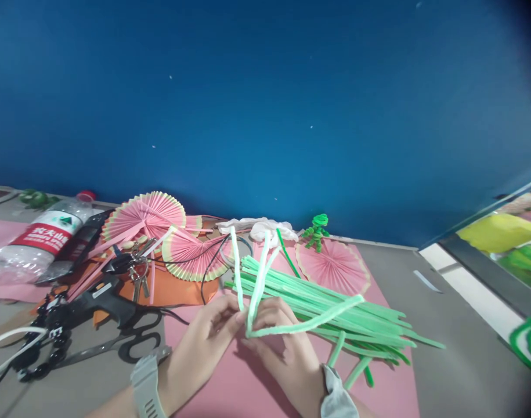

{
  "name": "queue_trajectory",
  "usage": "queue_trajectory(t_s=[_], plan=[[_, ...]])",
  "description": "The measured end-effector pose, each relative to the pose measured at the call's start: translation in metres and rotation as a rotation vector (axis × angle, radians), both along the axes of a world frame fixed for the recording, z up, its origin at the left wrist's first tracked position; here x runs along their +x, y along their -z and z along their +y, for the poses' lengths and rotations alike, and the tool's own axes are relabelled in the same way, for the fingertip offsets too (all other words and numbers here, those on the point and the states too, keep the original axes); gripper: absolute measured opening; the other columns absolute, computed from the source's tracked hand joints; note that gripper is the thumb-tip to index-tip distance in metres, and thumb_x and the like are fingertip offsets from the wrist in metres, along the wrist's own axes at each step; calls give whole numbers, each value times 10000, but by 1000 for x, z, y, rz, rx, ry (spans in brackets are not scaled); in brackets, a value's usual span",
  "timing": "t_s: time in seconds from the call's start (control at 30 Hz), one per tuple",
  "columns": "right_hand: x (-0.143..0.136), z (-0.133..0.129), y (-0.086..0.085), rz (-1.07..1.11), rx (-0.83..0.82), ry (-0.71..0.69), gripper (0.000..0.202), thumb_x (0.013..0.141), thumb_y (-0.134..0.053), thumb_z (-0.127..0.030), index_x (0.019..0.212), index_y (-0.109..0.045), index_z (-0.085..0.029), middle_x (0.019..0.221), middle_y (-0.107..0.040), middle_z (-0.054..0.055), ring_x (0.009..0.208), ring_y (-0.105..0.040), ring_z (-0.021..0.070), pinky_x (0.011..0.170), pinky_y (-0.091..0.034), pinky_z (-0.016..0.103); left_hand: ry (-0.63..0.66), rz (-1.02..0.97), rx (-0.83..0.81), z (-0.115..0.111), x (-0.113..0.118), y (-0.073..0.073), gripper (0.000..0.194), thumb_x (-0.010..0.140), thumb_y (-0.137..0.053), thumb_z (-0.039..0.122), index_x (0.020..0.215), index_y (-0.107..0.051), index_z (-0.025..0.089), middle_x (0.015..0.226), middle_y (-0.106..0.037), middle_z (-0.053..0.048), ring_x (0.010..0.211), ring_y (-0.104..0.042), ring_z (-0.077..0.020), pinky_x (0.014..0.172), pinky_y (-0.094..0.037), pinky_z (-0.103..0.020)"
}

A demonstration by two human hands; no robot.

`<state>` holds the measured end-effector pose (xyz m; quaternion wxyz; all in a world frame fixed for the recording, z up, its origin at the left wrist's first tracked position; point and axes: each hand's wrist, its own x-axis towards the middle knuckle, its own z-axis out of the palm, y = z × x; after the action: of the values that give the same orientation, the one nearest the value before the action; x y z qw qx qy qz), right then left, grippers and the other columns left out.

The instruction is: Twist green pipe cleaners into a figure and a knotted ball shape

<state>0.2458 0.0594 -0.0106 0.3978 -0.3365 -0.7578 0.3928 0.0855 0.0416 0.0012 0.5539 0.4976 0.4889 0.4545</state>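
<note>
Pale green pipe cleaners [259,284] rise from between my two hands, fanning out in several long arms; one stretches to the right. My left hand [215,334] pinches them near their lower bend, thumb and fingers pressed together. On the other side my right hand [282,342] closes its curled fingers around the same joint. How the pieces join there is partly hidden by the fingertips. Just behind and right of my right hand lies a thick bundle of green pipe cleaners [335,310] on a pink sheet [374,389].
A small green pipe-cleaner figure [317,232] stands at the back by the blue wall [265,116]. Left are pink paper fans [145,217], a plastic bottle [43,238], keys [138,278], a glue gun [104,302] and black-handled scissors [137,342].
</note>
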Motion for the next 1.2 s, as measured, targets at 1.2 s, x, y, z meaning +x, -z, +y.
queue_trajectory(t_s=[1.2], plan=[[5, 3, 4, 101, -66, -106, 188, 723, -702, -205, 883, -605, -222, 814, -588, 2, 783, -550, 153, 744, -437, 275, 63, 123, -3, -3, -2, -6, 192, 822, -511, 294, 901, -678, 240, 877, -697, -17, 875, -599, -218, 812, -453, -284]])
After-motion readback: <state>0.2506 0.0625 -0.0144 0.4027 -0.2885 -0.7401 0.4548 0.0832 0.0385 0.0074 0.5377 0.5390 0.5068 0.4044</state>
